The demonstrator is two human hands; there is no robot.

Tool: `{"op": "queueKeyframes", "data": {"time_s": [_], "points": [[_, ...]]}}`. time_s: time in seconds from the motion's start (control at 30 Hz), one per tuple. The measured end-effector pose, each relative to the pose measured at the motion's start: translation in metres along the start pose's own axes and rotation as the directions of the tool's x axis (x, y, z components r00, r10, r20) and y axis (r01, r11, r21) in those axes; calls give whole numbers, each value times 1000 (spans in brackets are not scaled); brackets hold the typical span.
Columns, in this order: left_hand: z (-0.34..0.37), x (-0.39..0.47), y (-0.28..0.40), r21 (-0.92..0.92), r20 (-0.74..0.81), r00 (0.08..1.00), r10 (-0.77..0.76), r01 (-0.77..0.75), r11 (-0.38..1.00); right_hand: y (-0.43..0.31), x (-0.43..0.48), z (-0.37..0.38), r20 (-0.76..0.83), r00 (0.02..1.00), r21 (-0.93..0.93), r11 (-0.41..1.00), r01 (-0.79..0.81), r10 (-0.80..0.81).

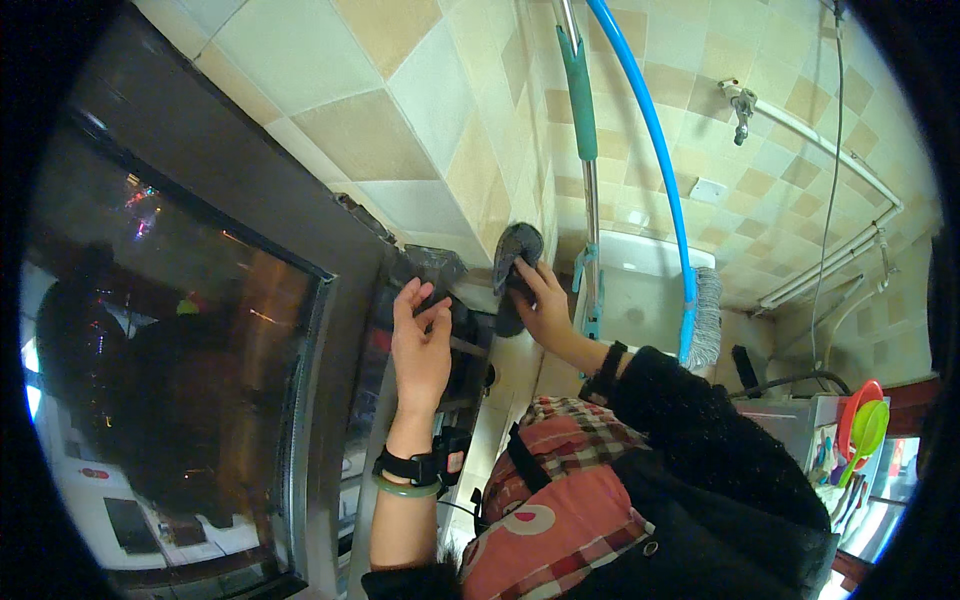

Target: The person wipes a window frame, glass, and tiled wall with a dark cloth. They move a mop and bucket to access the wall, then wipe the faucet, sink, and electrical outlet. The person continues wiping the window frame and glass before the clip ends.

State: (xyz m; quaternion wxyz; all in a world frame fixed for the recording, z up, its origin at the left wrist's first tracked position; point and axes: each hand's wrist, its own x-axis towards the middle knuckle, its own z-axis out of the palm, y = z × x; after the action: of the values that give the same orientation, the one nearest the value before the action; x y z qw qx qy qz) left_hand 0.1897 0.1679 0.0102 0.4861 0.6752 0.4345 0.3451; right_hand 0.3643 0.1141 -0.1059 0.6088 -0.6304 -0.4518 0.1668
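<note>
My right hand (546, 309) has its fingers on a dark grey, rounded item (519, 247) that looks like a slipper, held close to the tiled wall. Another dark rounded shape (510, 319) hangs below it, partly behind my fingers. To the left, my left hand (424, 337) is raised with half-curled fingers. Just beyond its fingertips is a dark, smeared object (433, 262) at the wall's foot; whether those fingers hold part of it cannot be told. A black band and a green bangle are on my left wrist, and a black band is on my right.
A dark-framed glass door (187, 337) fills the left side. Ahead stand a green-gripped metal pole (579, 105) and a blue-handled mop (705, 319) beside a white basin (637, 300). A tap (742, 112) and pipes line the tiled wall. Colourful utensils (866, 431) stand at right.
</note>
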Motion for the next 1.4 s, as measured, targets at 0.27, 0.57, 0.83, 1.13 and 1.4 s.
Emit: {"op": "queueKeyframes", "data": {"time_s": [0.27,0.57,0.83,1.13,1.4], "points": [[-7,14,-6,-13,-113,986,125,-127,992,-75,34,16,232,636,-380,533,756,-736],[-18,7,-8,58,-137,989,-46,54,997,-47,33,34,355,675,-427,529,733,-647],[-19,5,-13,207,-95,993,70,-49,977,-70,23,-28,-186,733,-268,752,602,-654],[-22,10,-14,175,-82,996,45,-30,984,20,65,30,-285,922,-236,952,196,-261],[-18,13,-14,230,-110,994,13,13,973,179,-15,54,52,795,66,792,-607,604]]}}
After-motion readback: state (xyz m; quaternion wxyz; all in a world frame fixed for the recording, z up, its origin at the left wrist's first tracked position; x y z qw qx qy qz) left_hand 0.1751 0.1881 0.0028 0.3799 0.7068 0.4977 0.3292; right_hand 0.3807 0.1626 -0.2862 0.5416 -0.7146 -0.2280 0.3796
